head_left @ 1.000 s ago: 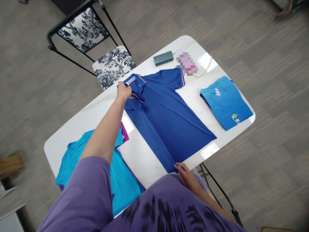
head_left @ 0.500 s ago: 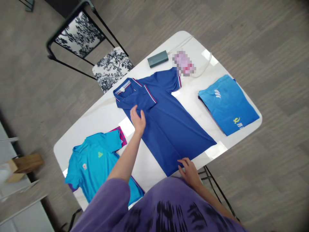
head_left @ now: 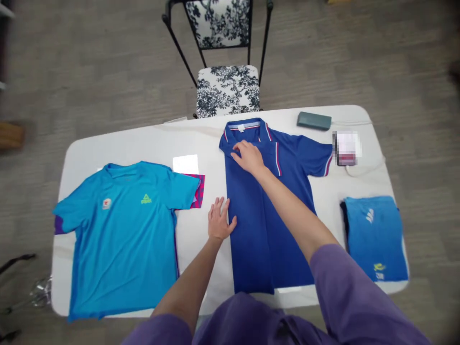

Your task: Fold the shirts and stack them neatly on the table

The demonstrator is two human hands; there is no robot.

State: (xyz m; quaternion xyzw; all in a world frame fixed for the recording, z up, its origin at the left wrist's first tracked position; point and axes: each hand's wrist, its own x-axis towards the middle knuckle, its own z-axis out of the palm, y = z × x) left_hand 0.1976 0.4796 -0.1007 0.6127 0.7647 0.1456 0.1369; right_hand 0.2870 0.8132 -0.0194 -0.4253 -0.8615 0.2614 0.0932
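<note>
A dark blue polo shirt (head_left: 283,211) lies on the white table (head_left: 151,143), its left side folded in and its right sleeve spread out. My left hand (head_left: 219,221) lies flat with fingers apart on the shirt's left folded edge, half on the table. My right hand (head_left: 249,156) reaches across and rests with curved fingers on the shirt just below the collar (head_left: 244,129). Neither hand grips anything.
A light blue T-shirt (head_left: 125,230) lies spread at the table's left, over a pink and purple garment (head_left: 199,189). A folded blue shirt (head_left: 375,237) sits at the right. A dark green case (head_left: 314,120) and a small blurred item (head_left: 346,147) lie at the back right. A patterned chair (head_left: 228,88) stands behind the table.
The view has swung round to face the table squarely. My left hand drew back from the collar to the shirt's left edge. My right hand left the hem and reached up to the collar.
</note>
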